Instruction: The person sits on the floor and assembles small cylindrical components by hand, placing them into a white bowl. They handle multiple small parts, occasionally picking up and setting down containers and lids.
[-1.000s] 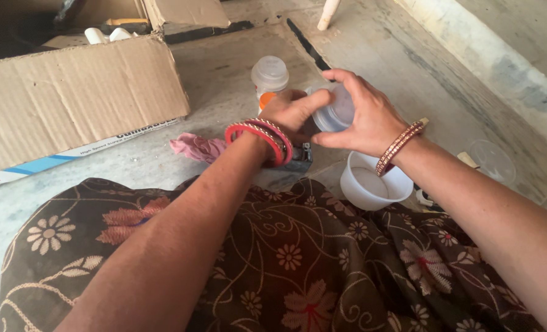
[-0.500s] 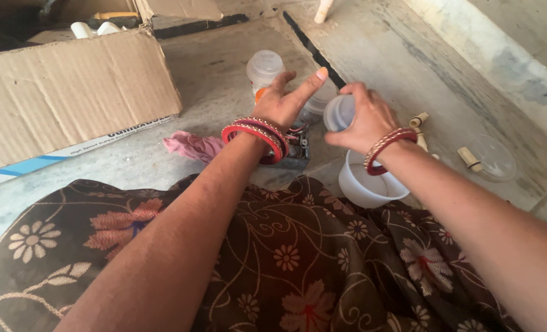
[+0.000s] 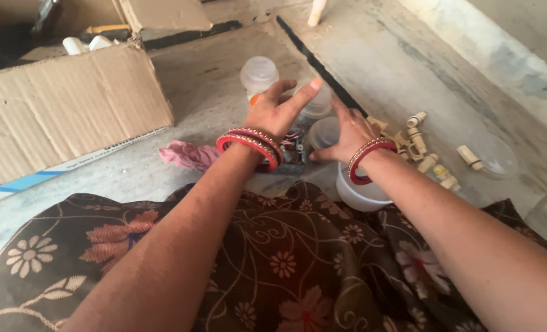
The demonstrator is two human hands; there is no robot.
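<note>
Where the concrete floor (image 3: 224,92) meets the lap, items are listed from left to right. Cardboard box (image 3: 70,104): open-topped, brown, at the far left, with white cylinders showing over its rim. Pink cloth (image 3: 187,155): crumpled on the floor, just left of the left wrist. Left hand (image 3: 279,110): red bangles at the wrist, fingers spread and apart, holding nothing; it hovers over a translucent plastic jar (image 3: 259,75) that stands just beyond and left of its fingertips. Small circuit board (image 3: 293,150): lies on the floor between the two wrists, with thin wires. Clear plastic cup (image 3: 324,132): the handled item, lying just beside the right hand on its left, between both hands; the right fingers touch its side. Right hand (image 3: 350,132): red bangle, fingers loosely open against the cup, not closed round it. White bowl (image 3: 362,193): under the right wrist, near the lap. Small cream plastic fittings (image 3: 418,138): scattered to the right. Clear round lid (image 3: 495,157): furthest right, flat on the floor.
</note>
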